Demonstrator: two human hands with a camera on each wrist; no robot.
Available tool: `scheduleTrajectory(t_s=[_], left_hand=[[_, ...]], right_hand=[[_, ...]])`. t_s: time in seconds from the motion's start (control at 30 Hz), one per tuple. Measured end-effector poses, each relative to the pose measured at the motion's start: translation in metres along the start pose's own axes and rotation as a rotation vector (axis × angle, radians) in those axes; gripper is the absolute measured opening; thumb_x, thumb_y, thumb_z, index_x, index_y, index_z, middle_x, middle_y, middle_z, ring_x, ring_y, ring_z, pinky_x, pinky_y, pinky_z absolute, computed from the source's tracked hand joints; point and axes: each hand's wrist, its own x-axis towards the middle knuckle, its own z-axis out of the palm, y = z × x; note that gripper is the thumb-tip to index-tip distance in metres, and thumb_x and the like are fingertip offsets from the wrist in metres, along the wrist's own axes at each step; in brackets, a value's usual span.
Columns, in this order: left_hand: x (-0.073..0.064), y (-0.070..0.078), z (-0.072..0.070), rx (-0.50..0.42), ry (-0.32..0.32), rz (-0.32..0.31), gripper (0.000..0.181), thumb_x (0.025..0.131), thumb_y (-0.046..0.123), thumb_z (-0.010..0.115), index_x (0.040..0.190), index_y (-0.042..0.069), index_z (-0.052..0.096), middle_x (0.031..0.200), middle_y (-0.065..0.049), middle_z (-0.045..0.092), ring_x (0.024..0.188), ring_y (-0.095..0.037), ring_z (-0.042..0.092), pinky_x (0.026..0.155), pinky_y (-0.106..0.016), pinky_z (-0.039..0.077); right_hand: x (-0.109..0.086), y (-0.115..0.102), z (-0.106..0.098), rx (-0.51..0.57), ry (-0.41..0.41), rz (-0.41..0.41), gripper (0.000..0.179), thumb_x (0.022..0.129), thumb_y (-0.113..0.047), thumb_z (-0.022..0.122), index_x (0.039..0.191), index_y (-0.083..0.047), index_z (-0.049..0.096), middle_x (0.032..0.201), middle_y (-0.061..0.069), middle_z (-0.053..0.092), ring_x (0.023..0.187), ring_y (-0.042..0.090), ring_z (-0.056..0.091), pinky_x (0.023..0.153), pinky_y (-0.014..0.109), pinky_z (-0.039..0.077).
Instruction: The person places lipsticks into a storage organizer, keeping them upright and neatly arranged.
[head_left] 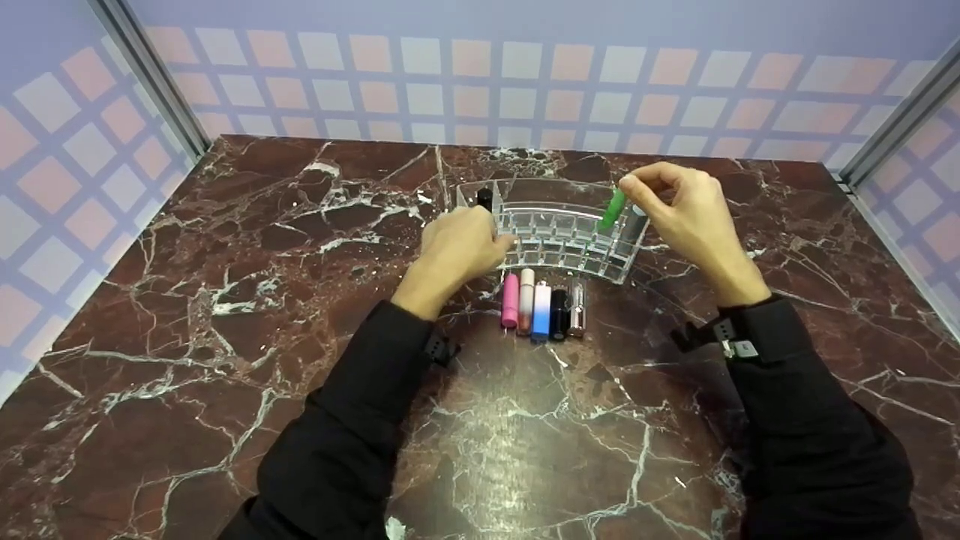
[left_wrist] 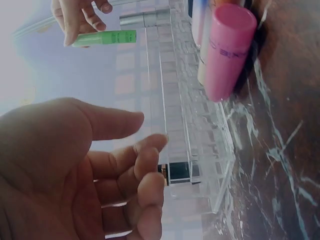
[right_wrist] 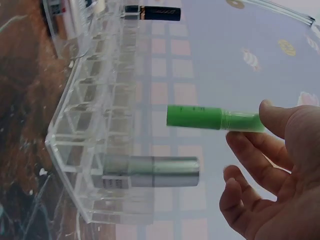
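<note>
My right hand (head_left: 686, 210) pinches one end of a green lip balm tube (right_wrist: 200, 117) between thumb and fingers. The tube tilts above the right part of a clear, curved lipstick organizer (head_left: 555, 259). Beside it, a silver lipstick tube (right_wrist: 165, 171) stands in an end slot. My left hand (head_left: 461, 244) is by the organizer's left end, its fingers loosely bent around nothing in the left wrist view. Near those fingertips a black tube (left_wrist: 180, 172) stands in the organizer; in the head view the left hand partly hides it.
In front of the organizer several tubes lie side by side: a pink tube (head_left: 510, 300), a white-and-brown tube (head_left: 526, 304), a blue-and-white tube (head_left: 541, 311), a black tube (head_left: 559, 313) and a clear-and-dark tube (head_left: 576, 307). The marbled table (head_left: 225, 360) meets checkered walls behind.
</note>
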Motion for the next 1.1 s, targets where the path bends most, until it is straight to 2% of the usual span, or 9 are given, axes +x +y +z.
scheduleTrajectory(t_s=[0.17,0.3,0.47,0.63,0.73,0.9,0.97,1.03,1.1], left_hand=[[0.002,-0.005,0.001,0.066,0.026,-0.042,0.051,0.107,0.046,0.055,0.066,0.018,0.040,0.059,0.007,0.031,0.047,-0.007,0.027,0.043,-0.022,0.022],[0.005,-0.010,0.002,0.107,0.007,-0.076,0.045,0.106,0.047,0.055,0.076,0.013,0.056,0.061,0.007,0.036,0.047,-0.008,0.030,0.042,-0.023,0.024],[0.008,-0.016,0.006,0.138,-0.008,-0.096,0.041,0.107,0.044,0.054,0.081,0.013,0.057,0.064,0.005,0.041,0.050,-0.010,0.035,0.044,-0.023,0.028],[0.011,-0.020,0.009,0.142,-0.017,-0.099,0.040,0.107,0.041,0.053,0.078,0.014,0.052,0.067,0.003,0.043,0.054,-0.012,0.039,0.048,-0.024,0.032],[0.011,-0.021,0.010,0.133,-0.025,-0.093,0.038,0.108,0.041,0.052,0.082,0.013,0.055,0.072,0.000,0.048,0.059,-0.015,0.044,0.052,-0.027,0.037],[0.012,-0.022,0.011,0.142,-0.066,-0.079,0.039,0.111,0.039,0.044,0.100,0.008,0.065,0.090,-0.008,0.062,0.066,-0.018,0.048,0.056,-0.029,0.042],[0.013,-0.022,0.011,0.137,-0.107,-0.087,0.043,0.112,0.039,0.040,0.118,0.006,0.066,0.100,-0.011,0.065,0.064,-0.016,0.045,0.055,-0.027,0.040],[0.013,-0.022,0.011,0.138,-0.140,-0.097,0.047,0.113,0.039,0.036,0.135,0.005,0.061,0.109,-0.013,0.066,0.065,-0.016,0.046,0.056,-0.027,0.040],[0.013,-0.022,0.011,0.135,-0.157,-0.103,0.053,0.113,0.039,0.034,0.150,0.004,0.049,0.121,-0.016,0.066,0.071,-0.019,0.052,0.060,-0.029,0.045]], right_hand=[[0.002,0.007,0.002,-0.054,-0.011,-0.015,0.037,0.103,-0.045,0.063,0.109,-0.011,0.078,0.103,0.007,0.077,0.085,0.015,0.065,0.080,0.028,0.045],[0.004,0.010,0.003,-0.064,-0.021,-0.035,0.031,0.102,-0.039,0.066,0.105,-0.011,0.080,0.108,0.009,0.076,0.098,0.024,0.065,0.092,0.042,0.045],[0.003,0.015,0.006,-0.060,-0.052,-0.028,0.026,0.102,-0.033,0.067,0.101,-0.010,0.080,0.114,0.012,0.073,0.114,0.029,0.059,0.108,0.052,0.035],[0.003,0.017,0.007,-0.075,-0.052,-0.022,0.029,0.103,-0.033,0.067,0.108,-0.006,0.078,0.117,0.017,0.070,0.114,0.033,0.056,0.109,0.054,0.032],[0.003,0.017,0.007,-0.080,-0.044,-0.015,0.031,0.103,-0.032,0.067,0.112,-0.005,0.077,0.117,0.018,0.069,0.113,0.035,0.055,0.106,0.054,0.034],[0.003,0.019,0.006,-0.084,-0.028,-0.013,0.030,0.102,-0.030,0.067,0.114,-0.004,0.076,0.118,0.019,0.068,0.113,0.037,0.055,0.101,0.053,0.036],[0.003,0.019,0.006,-0.090,-0.027,-0.017,0.031,0.103,-0.030,0.067,0.114,-0.003,0.076,0.118,0.020,0.068,0.113,0.037,0.055,0.101,0.053,0.036],[0.003,0.020,0.007,-0.097,-0.035,-0.022,0.031,0.103,-0.031,0.067,0.113,-0.003,0.076,0.118,0.019,0.068,0.114,0.037,0.055,0.103,0.054,0.035],[0.003,0.021,0.008,-0.104,-0.050,-0.028,0.030,0.103,-0.031,0.066,0.110,-0.003,0.077,0.118,0.019,0.068,0.115,0.036,0.054,0.105,0.054,0.033]])
